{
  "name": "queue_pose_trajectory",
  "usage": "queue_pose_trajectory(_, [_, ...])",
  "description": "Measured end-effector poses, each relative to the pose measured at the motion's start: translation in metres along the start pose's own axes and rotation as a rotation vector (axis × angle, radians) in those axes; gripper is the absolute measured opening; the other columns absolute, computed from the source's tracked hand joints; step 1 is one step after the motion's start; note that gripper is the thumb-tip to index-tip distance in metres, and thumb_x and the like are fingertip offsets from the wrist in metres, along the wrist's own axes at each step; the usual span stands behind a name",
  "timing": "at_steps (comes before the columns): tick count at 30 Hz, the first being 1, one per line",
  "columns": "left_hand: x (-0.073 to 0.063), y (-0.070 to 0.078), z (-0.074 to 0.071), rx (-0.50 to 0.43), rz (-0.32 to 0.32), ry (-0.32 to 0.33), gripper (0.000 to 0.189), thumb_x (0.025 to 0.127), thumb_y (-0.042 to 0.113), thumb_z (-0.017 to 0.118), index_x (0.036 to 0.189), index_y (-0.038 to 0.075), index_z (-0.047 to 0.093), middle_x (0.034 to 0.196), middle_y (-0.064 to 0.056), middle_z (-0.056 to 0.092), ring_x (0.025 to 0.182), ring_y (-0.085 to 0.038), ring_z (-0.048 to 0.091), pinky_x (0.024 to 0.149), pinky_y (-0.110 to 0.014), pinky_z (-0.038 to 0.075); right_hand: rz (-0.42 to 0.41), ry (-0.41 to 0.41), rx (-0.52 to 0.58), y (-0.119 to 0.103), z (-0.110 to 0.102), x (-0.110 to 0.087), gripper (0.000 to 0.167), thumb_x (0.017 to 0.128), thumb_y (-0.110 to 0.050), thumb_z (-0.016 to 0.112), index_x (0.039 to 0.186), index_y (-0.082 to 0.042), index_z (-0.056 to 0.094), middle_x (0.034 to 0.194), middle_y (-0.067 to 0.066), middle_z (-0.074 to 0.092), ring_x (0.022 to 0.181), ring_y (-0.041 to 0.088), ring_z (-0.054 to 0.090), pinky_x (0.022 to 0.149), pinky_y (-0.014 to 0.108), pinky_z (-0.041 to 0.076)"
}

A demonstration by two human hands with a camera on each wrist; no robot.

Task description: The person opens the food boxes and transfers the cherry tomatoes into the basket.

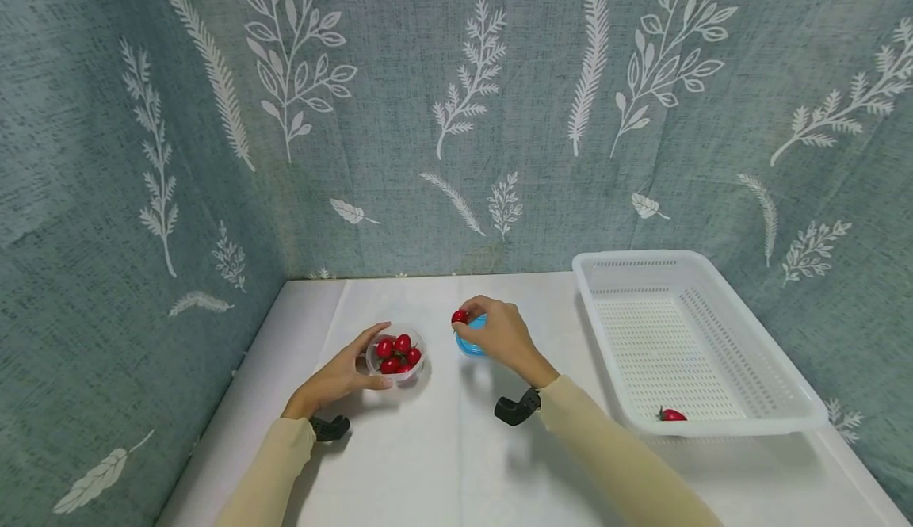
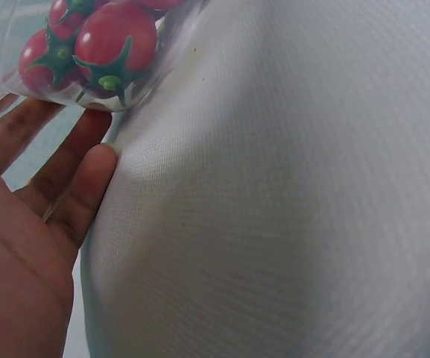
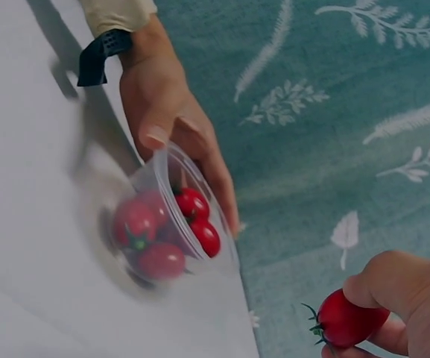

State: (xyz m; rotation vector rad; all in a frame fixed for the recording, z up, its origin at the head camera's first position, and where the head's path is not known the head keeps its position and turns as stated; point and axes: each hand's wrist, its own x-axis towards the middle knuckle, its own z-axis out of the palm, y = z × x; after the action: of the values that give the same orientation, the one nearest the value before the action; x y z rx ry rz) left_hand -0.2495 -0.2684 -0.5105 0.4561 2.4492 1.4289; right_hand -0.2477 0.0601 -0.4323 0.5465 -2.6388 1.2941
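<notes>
My left hand [image 1: 341, 374] holds a round clear plastic tub [image 1: 420, 367] by its sides, thumb at the near side and fingers at the far side. Several red cherry tomatoes [image 1: 390, 365] with green stems lie inside it. In the right wrist view the tub [image 3: 162, 175] stands on the white table surface. Between thumb and fingers my right hand [image 1: 502, 335] pinches one cherry tomato [image 3: 345, 319], its green stem facing outward. This hand is above a blue lid [image 1: 469, 348], which it partly hides.
On the right stands a large white perforated basket [image 1: 595, 329], with one cherry tomato [image 1: 672, 415] near its front wall. The white table [image 1: 421, 463] meets grey-green leaf-patterned cloth [image 1: 399, 218] at the back and sides.
</notes>
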Motion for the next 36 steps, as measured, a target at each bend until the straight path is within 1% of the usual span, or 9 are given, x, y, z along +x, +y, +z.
queue_pose_trajectory(3, [0.0, 0.001, 0.0, 0.005, 0.002, -0.004, 0.105, 0.081, 0.036, 0.089, 0.164, 0.031, 0.025, 0.16, -0.008, 0.035, 0.125, -0.031, 0.045, 0.1, -0.048, 0.04, 0.018, 0.013, -0.005, 0.002, -0.007, -0.002, 0.019, 0.091, -0.031, 0.078, 0.104, -0.018, 0.074, 0.089, -0.008, 0.072, 0.09, 0.021, 0.068, 0.075, 0.036, 0.052])
queue_pose_trajectory(7, [-0.002, 0.002, 0.0, -0.023, -0.003, -0.008, 0.105, 0.081, 0.035, 0.088, 0.164, 0.032, 0.024, 0.167, -0.007, 0.023, 0.143, -0.033, 0.034, 0.109, -0.056, 0.033, 0.034, 0.021, -0.014, 0.004, -0.015, -0.005, 0.02, 0.092, -0.032, 0.078, 0.105, -0.019, 0.074, 0.09, -0.009, 0.071, 0.087, 0.016, 0.065, 0.07, 0.035, 0.051])
queue_pose_trajectory(10, [-0.002, 0.001, 0.001, -0.044, -0.002, -0.009, 0.106, 0.081, 0.034, 0.089, 0.164, 0.03, 0.023, 0.169, -0.007, 0.02, 0.148, -0.035, 0.028, 0.112, -0.06, 0.028, 0.04, 0.032, -0.021, 0.005, -0.021, -0.006, 0.02, 0.092, -0.032, 0.078, 0.107, -0.018, 0.074, 0.091, -0.008, 0.071, 0.086, 0.013, 0.064, 0.07, 0.035, 0.05])
queue_pose_trajectory(14, [-0.001, 0.0, 0.001, -0.049, 0.004, -0.009, 0.107, 0.081, 0.033, 0.089, 0.164, 0.028, 0.023, 0.168, -0.008, 0.021, 0.147, -0.035, 0.03, 0.112, -0.06, 0.029, 0.051, 0.052, -0.038, 0.007, -0.028, -0.008, 0.021, 0.092, -0.03, 0.079, 0.107, -0.018, 0.075, 0.092, -0.006, 0.073, 0.087, 0.016, 0.064, 0.069, 0.036, 0.049])
queue_pose_trajectory(18, [0.001, 0.0, 0.002, -0.039, 0.007, -0.006, 0.107, 0.08, 0.033, 0.09, 0.164, 0.028, 0.024, 0.167, -0.008, 0.024, 0.144, -0.033, 0.033, 0.11, -0.056, 0.032, 0.07, 0.065, -0.062, 0.009, -0.036, -0.011, 0.021, 0.092, -0.031, 0.079, 0.108, -0.017, 0.075, 0.094, -0.006, 0.073, 0.088, 0.016, 0.064, 0.07, 0.035, 0.047])
queue_pose_trajectory(22, [0.001, 0.0, 0.002, -0.025, 0.02, -0.006, 0.105, 0.081, 0.033, 0.089, 0.164, 0.027, 0.024, 0.166, -0.009, 0.026, 0.139, -0.032, 0.036, 0.106, -0.052, 0.035, 0.085, 0.071, -0.075, 0.011, -0.046, -0.015, 0.023, 0.092, -0.031, 0.078, 0.109, -0.016, 0.074, 0.096, -0.004, 0.074, 0.081, 0.016, 0.061, 0.066, 0.035, 0.046])
queue_pose_trajectory(26, [0.001, -0.002, 0.002, -0.024, 0.027, -0.01, 0.102, 0.083, 0.032, 0.087, 0.164, 0.028, 0.025, 0.166, -0.01, 0.027, 0.141, -0.033, 0.035, 0.106, -0.054, 0.035, 0.086, 0.085, -0.094, 0.015, -0.056, -0.021, 0.025, 0.092, -0.031, 0.078, 0.111, -0.014, 0.074, 0.098, -0.001, 0.074, 0.073, 0.016, 0.057, 0.061, 0.034, 0.044])
queue_pose_trajectory(32, [0.0, 0.0, 0.0, -0.037, 0.022, -0.009, 0.103, 0.081, 0.033, 0.089, 0.163, 0.031, 0.026, 0.166, -0.009, 0.027, 0.14, -0.032, 0.036, 0.106, -0.053, 0.035, 0.061, 0.118, -0.11, 0.02, -0.072, -0.025, 0.027, 0.092, -0.029, 0.079, 0.111, -0.011, 0.075, 0.098, 0.001, 0.075, 0.073, 0.016, 0.058, 0.063, 0.034, 0.046])
queue_pose_trajectory(36, [0.0, -0.001, 0.0, -0.032, 0.015, -0.01, 0.104, 0.081, 0.033, 0.089, 0.164, 0.031, 0.025, 0.165, -0.008, 0.028, 0.137, -0.031, 0.038, 0.105, -0.051, 0.037, 0.077, 0.123, -0.121, 0.024, -0.08, -0.03, 0.027, 0.092, -0.029, 0.079, 0.111, -0.011, 0.075, 0.098, 0.002, 0.075, 0.073, 0.016, 0.057, 0.064, 0.034, 0.045])
